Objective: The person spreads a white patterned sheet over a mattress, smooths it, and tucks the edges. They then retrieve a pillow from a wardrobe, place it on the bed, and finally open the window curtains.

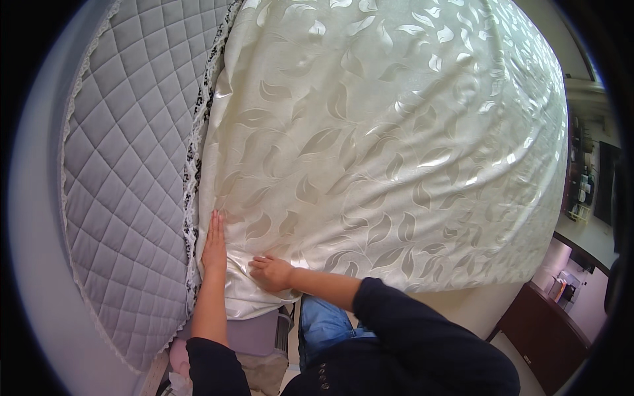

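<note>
A shiny cream fabric cover with a leaf pattern (356, 163) spreads over most of the view, with folds running across its right side. My left hand (214, 245) lies flat along the cover's left edge, fingers pointing away from me. To its right, my right hand (271, 273) rests palm down on the cover near the bottom edge, fingers towards the left. Neither hand visibly grips the fabric. Along the cover's left side runs a white and black lace trim (190, 198), bordering a grey quilted fabric headboard cover or pad (129, 163); which of these cannot be told.
Beneath the near edge stands a purple-grey storage box or bin (255, 334), with a pink round object (179, 355) at its left. A dark reddish-brown wooden furniture panel (542, 336) stands at the lower right. Shelves with bottles (586, 185) are at the far right. A pale wall (37, 198) borders the left.
</note>
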### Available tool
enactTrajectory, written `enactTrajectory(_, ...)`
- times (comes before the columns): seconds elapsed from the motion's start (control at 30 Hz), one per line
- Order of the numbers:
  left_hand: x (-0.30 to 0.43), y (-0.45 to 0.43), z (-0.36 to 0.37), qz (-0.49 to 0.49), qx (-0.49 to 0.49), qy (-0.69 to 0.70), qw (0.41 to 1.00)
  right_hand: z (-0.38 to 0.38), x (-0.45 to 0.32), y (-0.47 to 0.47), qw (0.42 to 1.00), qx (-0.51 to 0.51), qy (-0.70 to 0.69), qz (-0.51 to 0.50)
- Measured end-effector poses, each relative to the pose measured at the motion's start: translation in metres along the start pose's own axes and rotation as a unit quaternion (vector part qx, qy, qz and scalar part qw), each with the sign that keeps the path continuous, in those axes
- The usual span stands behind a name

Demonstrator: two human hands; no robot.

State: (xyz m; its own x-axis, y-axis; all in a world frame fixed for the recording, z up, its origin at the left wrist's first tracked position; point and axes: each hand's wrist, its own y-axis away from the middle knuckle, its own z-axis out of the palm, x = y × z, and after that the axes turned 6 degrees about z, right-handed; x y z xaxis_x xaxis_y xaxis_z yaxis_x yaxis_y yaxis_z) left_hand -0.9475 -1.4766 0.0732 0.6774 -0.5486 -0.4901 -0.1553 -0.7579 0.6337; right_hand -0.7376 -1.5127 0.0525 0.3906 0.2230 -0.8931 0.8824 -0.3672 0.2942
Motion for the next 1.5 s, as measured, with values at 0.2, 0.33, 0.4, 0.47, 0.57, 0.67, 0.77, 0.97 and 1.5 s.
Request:
enactTrajectory(0.2, -0.005, 0.009, -0.039, -0.130, 0.165, 0.468, 0.858, -0.101, 0.045, 0.055, 0.892, 0.447, -0.025, 0.060)
enactTrajectory(0.33, 0.042, 0.042, -0.093, -0.120, 0.075, 0.698, 0.702, -0.128, 0.058, 0.107, 0.875, 0.463, 0.060, 0.128)
enactTrajectory(0.4, 0.067, 0.070, -0.095, -0.005, -0.022, 0.617, 0.787, -0.085, 0.058, 0.130, 0.949, 0.277, 0.022, 0.145)
enactTrajectory(0.47, 0.098, 0.089, -0.058, 0.077, -0.012, 0.443, 0.893, -0.051, 0.045, 0.142, 0.975, 0.179, 0.001, 0.132)
enactTrajectory(0.57, 0.113, 0.102, 0.026, 0.143, -0.009, 0.290, 0.946, -0.021, 0.033, 0.127, 0.969, 0.198, -0.007, 0.149)
enactTrajectory(0.67, 0.088, 0.107, 0.076, 0.133, -0.145, 0.195, 0.961, -0.021, 0.026, 0.111, 0.964, 0.191, -0.014, 0.182)
enactTrajectory(0.77, 0.087, 0.098, 0.089, 0.101, -0.217, 0.154, 0.959, -0.002, 0.035, 0.104, 0.970, 0.128, 0.050, 0.201)
enactTrajectory(0.97, 0.108, 0.099, 0.073, 0.019, -0.200, 0.190, 0.961, 0.020, 0.075, 0.082, 0.964, 0.108, 0.113, 0.213)
enactTrajectory(1.5, 0.070, -0.012, -0.080, 0.052, -0.172, 0.625, 0.760, -0.085, 0.054, 0.019, 0.966, -0.053, 0.084, 0.238)
